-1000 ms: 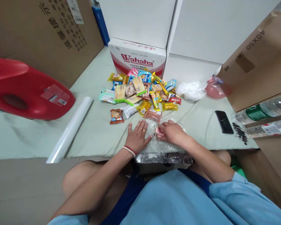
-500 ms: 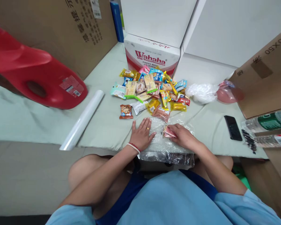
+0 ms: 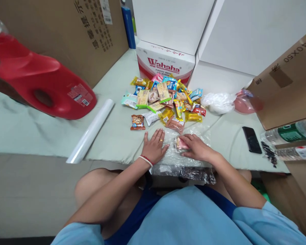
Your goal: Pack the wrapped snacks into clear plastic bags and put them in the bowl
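Observation:
My left hand (image 3: 153, 147) lies flat with fingers spread, pressing on a sheet of clear plastic wrap (image 3: 168, 164) at the table's front edge. In my right hand (image 3: 197, 147) is a small pink-and-cream snack packet (image 3: 180, 144), with the fingers closed on its right side. That packet rests on the wrap, and some film seems to lie around it. Just beyond both hands is a pile of wrapped snacks (image 3: 163, 91) in many colours. A brown cookie packet (image 3: 137, 121) sits apart at the pile's left front.
At left are a red jug (image 3: 58, 98) and a white roll (image 3: 91, 131). A Wahaba carton (image 3: 165, 63) backs the pile. On the right are a crumpled white plastic bag (image 3: 218, 102), a black phone (image 3: 252, 139), plastic bottles (image 3: 293, 132) and a cardboard box (image 3: 283, 81).
My right hand has shifted slightly left with the snack packet, which now lies closer to my left hand. The left hand stays in place.

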A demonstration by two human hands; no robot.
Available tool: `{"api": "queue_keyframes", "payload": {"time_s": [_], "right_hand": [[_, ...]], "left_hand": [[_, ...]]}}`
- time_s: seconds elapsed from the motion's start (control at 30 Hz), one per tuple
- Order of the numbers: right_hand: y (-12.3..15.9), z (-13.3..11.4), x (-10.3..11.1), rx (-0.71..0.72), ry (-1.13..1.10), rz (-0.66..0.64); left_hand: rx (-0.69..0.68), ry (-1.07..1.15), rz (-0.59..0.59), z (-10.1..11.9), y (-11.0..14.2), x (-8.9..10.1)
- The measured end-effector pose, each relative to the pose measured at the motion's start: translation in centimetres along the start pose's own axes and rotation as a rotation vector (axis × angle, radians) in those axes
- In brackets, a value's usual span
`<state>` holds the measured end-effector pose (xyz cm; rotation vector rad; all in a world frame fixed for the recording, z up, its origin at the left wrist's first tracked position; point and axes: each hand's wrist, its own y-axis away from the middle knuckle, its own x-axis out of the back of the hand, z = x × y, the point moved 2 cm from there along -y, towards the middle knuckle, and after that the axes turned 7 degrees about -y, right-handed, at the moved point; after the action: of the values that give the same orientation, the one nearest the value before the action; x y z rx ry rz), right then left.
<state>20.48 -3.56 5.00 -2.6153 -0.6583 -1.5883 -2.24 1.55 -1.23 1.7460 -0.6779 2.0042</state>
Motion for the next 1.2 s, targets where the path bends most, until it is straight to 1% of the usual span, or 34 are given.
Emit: {"api": "queue_keyframes", "payload": {"time_s": [0.1,0.3,0.4,0.57,0.73,0.83,0.9,0.97,1.03,1.07,1.1,1.13,1.2], "right_hand": [[-0.4,0.2,0.4,-0.001,-0.041,-0.002],[-0.8,-0.4,1.0,0.016,0.053,-0.023],[-0.8,-0.3,0.7,-0.019,0.085,-0.023],[-0.3,-0.3,0.5,-0.094,0.167,0.033],[0.5,-0.8,0.3,-0.174,0.213,0.071],[0.6,-1.2,-0.1,-0.193,0.227,0.088],[0.5,-1.2,-0.2,-0.193,0.222,0.088],[0.5,-0.9,-0.2,-0.186,0.172,0.075],[1.2,-0.2,0.0,-0.168,0.071,0.099],[1.9,0.1,0.1,-0.146,0.016,0.132],[2.8,0.4,0.1,-0.115,-0.032,0.178],[4.0,0.6,0.0,-0.074,-0.065,0.223],[6.7,0.8,-0.8,0.026,-0.087,0.268]], "left_hand": [[0.0,0.008,0.004,0.0,0.0,0.1],[0.018,0.011,-0.005,0.1,0.0,0.0],[0.036,-0.003,-0.006,0.2,0.0,0.0],[0.045,-0.025,-0.007,0.3,0.0,0.0],[0.047,-0.043,0.001,0.4,-0.2,0.1],[0.057,-0.058,-0.004,0.6,-0.3,0.2],[0.083,-0.077,0.023,0.9,-0.2,0.3],[0.093,-0.108,0.099,1.2,0.4,0.7],[0.02,-0.129,0.171,1.4,1.4,1.3],[-0.058,-0.127,0.178,1.4,1.9,1.5],[-0.158,-0.113,0.156,1.4,2.5,1.7],[-0.264,-0.089,0.111,1.3,3.0,1.9],[-0.435,-0.012,-0.011,0.9,4.0,2.0]]}}
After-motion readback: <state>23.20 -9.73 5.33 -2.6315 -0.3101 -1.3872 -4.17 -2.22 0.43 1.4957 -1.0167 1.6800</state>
